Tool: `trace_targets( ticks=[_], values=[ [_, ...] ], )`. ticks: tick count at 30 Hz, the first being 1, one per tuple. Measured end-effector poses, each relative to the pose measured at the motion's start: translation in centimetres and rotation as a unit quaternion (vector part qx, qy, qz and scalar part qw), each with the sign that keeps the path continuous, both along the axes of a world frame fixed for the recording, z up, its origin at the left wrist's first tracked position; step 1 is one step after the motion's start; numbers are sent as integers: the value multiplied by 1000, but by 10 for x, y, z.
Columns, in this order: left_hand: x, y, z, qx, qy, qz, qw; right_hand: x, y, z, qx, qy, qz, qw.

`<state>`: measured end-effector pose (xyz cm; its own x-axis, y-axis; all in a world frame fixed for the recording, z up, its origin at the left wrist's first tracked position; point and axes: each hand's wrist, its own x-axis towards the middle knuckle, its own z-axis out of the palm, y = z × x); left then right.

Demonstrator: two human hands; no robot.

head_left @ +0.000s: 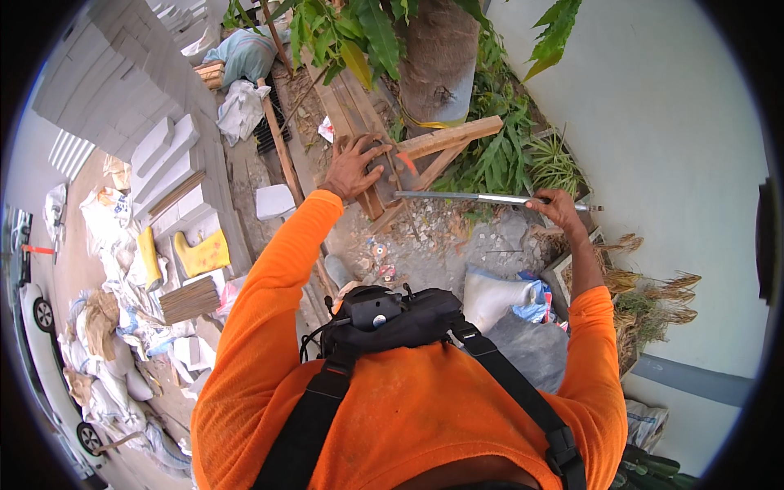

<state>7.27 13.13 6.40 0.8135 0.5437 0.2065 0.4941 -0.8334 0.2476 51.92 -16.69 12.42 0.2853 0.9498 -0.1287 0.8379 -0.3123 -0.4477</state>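
My right hand (558, 209) is closed around one end of a slim silver-and-grey bar (500, 198), which runs leftward, its far tip by the near end of some wooden planks (346, 106); whether it touches them, I can't tell. My left hand (353, 167) lies palm down on those planks, fingers spread. A sawn beam (454, 137) slants beyond the bar, near the tree trunk (441, 61). The round pale badge on my black chest pouch (400, 314) is too small to read.
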Motion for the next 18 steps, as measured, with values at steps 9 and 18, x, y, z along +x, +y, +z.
trace_targets(
  ticks=[9, 18],
  values=[
    [-1, 4, -7, 7, -23, -13, 1000, -10, -9, -2, -21, -33, -27, 999],
    [-3, 6, -8, 4, -36, -9, 999, -21, -17, -13, 42, 8, -64, 997]
  ],
)
